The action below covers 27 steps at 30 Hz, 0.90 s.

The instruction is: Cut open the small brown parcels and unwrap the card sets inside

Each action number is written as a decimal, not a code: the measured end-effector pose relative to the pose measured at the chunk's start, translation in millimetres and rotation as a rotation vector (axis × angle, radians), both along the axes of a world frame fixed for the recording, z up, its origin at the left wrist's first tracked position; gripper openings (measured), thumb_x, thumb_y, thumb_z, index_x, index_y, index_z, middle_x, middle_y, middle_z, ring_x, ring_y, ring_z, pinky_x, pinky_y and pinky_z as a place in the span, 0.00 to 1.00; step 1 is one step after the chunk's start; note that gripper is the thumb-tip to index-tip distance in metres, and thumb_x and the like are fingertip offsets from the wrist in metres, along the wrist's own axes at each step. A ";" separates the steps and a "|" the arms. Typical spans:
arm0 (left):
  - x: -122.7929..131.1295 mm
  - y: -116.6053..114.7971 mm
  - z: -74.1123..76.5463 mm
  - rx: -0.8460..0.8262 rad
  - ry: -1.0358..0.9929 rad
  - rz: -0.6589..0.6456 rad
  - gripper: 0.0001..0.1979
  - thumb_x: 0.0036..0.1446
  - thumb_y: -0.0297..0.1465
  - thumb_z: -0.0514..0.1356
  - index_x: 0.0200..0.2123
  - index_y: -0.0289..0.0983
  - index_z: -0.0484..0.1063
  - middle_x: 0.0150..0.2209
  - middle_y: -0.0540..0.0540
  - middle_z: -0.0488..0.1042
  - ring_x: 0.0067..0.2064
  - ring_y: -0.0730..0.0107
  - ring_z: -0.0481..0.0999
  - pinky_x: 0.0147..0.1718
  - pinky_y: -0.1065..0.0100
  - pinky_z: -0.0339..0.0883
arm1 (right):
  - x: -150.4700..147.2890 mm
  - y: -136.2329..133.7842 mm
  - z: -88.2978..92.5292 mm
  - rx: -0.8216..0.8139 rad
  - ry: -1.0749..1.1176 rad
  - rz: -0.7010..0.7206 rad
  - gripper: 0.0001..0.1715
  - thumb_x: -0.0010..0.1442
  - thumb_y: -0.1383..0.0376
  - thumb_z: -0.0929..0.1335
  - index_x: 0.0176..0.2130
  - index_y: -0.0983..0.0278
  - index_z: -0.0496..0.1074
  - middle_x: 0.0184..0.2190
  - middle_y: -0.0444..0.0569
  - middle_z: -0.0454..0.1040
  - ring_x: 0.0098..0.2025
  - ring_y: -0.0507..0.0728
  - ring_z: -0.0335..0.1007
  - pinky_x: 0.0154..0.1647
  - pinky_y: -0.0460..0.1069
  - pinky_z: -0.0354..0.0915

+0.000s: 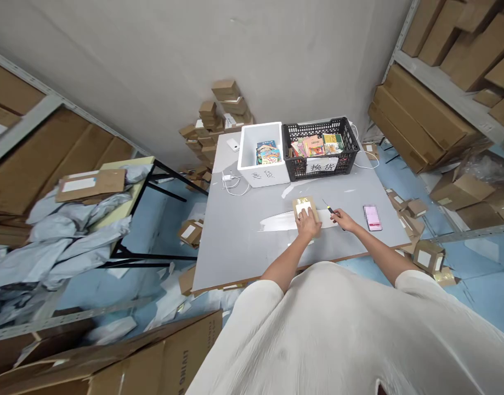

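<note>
My left hand [306, 221] lies with fingers spread across the lower part of a small brown cardboard box [296, 206], pressing it on the grey table. A white label [304, 207] and shiny tape show on the box's upper side. To the right, my right hand [343, 219] is closed around a utility knife [329, 209] with a black and yellow handle. Its thin blade points up and left, apart from the box. A white worn patch [276, 221] of the tabletop runs beneath the box.
At the table's [222, 236] back stand a white foam box [262, 174] and a black plastic crate [290, 164], both holding books. A phone [372, 218] lies at right, a charger with cable [227, 178] at left. Cardboard boxes [231, 99], shelves and grey mailing bags [54, 241] surround the table.
</note>
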<state>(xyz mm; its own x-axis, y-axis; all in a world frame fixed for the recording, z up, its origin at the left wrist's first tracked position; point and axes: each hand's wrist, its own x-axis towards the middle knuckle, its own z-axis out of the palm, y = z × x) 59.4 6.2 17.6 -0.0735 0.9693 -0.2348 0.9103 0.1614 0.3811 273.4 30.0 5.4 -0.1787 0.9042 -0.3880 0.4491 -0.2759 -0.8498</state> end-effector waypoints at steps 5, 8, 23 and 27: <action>-32.9 1.4 -4.6 0.010 0.055 -0.356 0.53 0.54 0.27 0.68 0.79 0.46 0.49 0.76 0.30 0.56 0.75 0.37 0.59 0.69 0.39 0.56 | 9.0 -3.5 11.2 0.061 -0.058 0.038 0.15 0.69 0.53 0.67 0.44 0.61 0.73 0.43 0.51 0.82 0.44 0.59 0.81 0.49 0.52 0.73; -62.9 2.5 -3.8 0.048 0.089 -0.527 0.51 0.54 0.24 0.66 0.78 0.49 0.51 0.73 0.34 0.62 0.75 0.43 0.61 0.71 0.42 0.53 | 16.8 -1.3 19.5 0.054 -0.087 0.078 0.19 0.70 0.49 0.66 0.40 0.61 0.75 0.39 0.51 0.82 0.42 0.60 0.81 0.46 0.51 0.73; -69.0 -2.3 -7.0 0.091 0.081 -0.507 0.30 0.61 0.25 0.66 0.65 0.45 0.66 0.62 0.39 0.69 0.62 0.50 0.75 0.73 0.49 0.54 | 24.6 23.3 24.8 0.233 -0.437 0.428 0.15 0.71 0.56 0.68 0.49 0.57 0.83 0.43 0.50 0.86 0.43 0.62 0.80 0.44 0.51 0.70; -68.3 -6.4 -5.6 0.095 0.091 -0.510 0.31 0.62 0.24 0.65 0.66 0.44 0.65 0.62 0.39 0.69 0.63 0.51 0.76 0.75 0.49 0.53 | 10.1 29.1 21.5 0.293 -0.494 0.414 0.15 0.70 0.57 0.69 0.50 0.56 0.84 0.48 0.52 0.86 0.45 0.63 0.79 0.45 0.52 0.69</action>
<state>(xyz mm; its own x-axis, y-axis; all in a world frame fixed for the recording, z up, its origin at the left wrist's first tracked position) -8.9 -0.2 12.0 0.3970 0.9040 -0.1586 0.8944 -0.3422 0.2881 283.5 59.1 27.0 -0.3960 0.8797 -0.2633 0.8201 0.2098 -0.5323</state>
